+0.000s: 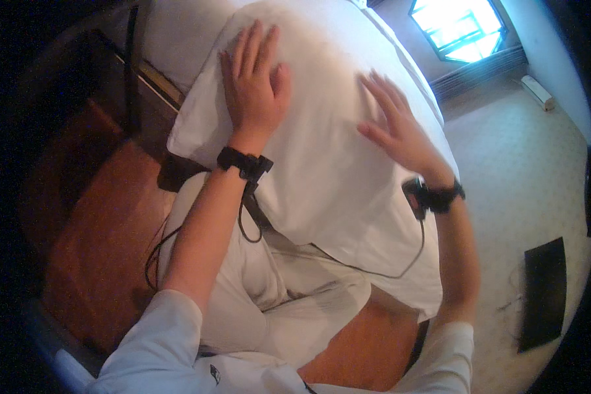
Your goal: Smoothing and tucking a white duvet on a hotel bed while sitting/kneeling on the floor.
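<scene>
A white pillow or cushion in a smooth cloth cover lies in front of me, its near end above my legs. My left hand rests flat on its upper left part, fingers extended. On the right side, my right hand is spread over the cloth, slightly blurred, with the thumb apart; whether the whole palm touches cannot be told. Neither hand grips anything. Each wrist wears a black strap with a small device, the left one and the right one, with thin dark cables hanging from them.
White bedding lies beyond the pillow at the upper left. My legs in light trousers are below, over a reddish-brown floor. At the right are a patterned wall, a dark flat panel, a white box-shaped unit and a bright window.
</scene>
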The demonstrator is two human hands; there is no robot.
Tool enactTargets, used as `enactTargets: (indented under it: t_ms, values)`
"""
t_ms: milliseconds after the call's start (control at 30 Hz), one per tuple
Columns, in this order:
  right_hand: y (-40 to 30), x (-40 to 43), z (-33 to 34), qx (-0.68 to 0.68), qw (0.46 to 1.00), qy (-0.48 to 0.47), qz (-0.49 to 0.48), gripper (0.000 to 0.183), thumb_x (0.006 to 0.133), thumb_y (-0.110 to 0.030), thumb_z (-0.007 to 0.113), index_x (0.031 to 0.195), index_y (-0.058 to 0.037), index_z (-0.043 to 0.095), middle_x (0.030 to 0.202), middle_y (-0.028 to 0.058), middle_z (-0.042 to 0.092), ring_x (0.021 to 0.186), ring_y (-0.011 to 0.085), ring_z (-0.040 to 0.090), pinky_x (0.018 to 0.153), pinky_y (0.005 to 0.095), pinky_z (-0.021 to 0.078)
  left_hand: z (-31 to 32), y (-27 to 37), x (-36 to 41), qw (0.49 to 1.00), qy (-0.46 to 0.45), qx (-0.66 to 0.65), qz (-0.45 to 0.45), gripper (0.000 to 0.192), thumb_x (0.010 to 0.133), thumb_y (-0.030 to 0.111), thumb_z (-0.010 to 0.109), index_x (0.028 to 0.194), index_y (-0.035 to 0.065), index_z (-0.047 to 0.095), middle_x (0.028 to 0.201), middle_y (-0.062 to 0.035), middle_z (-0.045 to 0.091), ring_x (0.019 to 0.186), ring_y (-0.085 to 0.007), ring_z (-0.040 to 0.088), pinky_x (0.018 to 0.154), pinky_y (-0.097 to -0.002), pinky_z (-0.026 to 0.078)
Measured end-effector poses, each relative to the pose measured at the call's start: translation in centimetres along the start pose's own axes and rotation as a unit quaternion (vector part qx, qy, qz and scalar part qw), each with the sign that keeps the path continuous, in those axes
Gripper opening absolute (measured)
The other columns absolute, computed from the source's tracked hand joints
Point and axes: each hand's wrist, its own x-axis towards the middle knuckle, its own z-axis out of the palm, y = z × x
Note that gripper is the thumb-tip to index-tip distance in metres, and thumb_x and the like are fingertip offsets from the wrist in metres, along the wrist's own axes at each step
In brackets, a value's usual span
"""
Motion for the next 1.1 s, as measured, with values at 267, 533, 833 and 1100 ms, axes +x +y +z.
enactTargets:
  t_ms: [267, 533, 833, 1100]
  values:
    - [-6.8, 11.2, 4.2, -0.055, 0.987, 0.146, -0.023, 0.096, 0.089, -0.044, 0.075, 0.161, -0.0082, 0.023, 0.163, 0.0181, 0.034, 0.152, 0.0389, 0.029, 0.121, 0.0380, 0.0280, 0.3, -2.6, -0.8, 0.993, 0.073, -0.030, -0.083, 0.049, 0.099, 0.021, 0.054, 0.147, 0.0065, 0.052, 0.155, -0.0203, 0.046, 0.143, -0.0402, 0.041, 0.121, -0.0498, 0.028]
    - [-4.2, 11.3, 6.7, -0.019, 0.973, 0.225, -0.057, 0.111, 0.071, -0.065, 0.080, 0.158, -0.0125, 0.035, 0.158, 0.0240, 0.039, 0.147, 0.0431, 0.035, 0.124, 0.0511, 0.0241, 0.3, -3.4, -0.9, 0.991, 0.071, -0.059, -0.094, 0.045, 0.106, 0.024, 0.044, 0.146, 0.0045, 0.052, 0.152, -0.0224, 0.048, 0.142, -0.0400, 0.043, 0.121, -0.0464, 0.031]
    - [-3.2, 6.4, 6.5, -0.055, 0.982, 0.176, -0.033, 0.115, 0.073, -0.058, 0.083, 0.158, -0.0022, 0.029, 0.160, 0.0259, 0.035, 0.149, 0.0431, 0.032, 0.123, 0.0510, 0.0255, 0.2, -2.4, -0.8, 0.985, 0.072, -0.087, -0.131, 0.045, 0.106, 0.025, 0.042, 0.145, 0.0043, 0.054, 0.153, -0.0233, 0.048, 0.143, -0.0398, 0.042, 0.121, -0.0459, 0.030]
    - [-1.1, -0.6, 4.6, -0.086, 0.991, 0.092, 0.036, 0.121, 0.072, -0.058, 0.085, 0.155, 0.0075, 0.027, 0.161, 0.0278, 0.033, 0.150, 0.0417, 0.030, 0.123, 0.0454, 0.0275, -0.3, -1.2, -0.5, 0.972, 0.053, -0.102, -0.206, 0.044, 0.109, 0.025, 0.039, 0.144, 0.0046, 0.056, 0.150, -0.0179, 0.053, 0.143, -0.0360, 0.043, 0.120, -0.0427, 0.028]
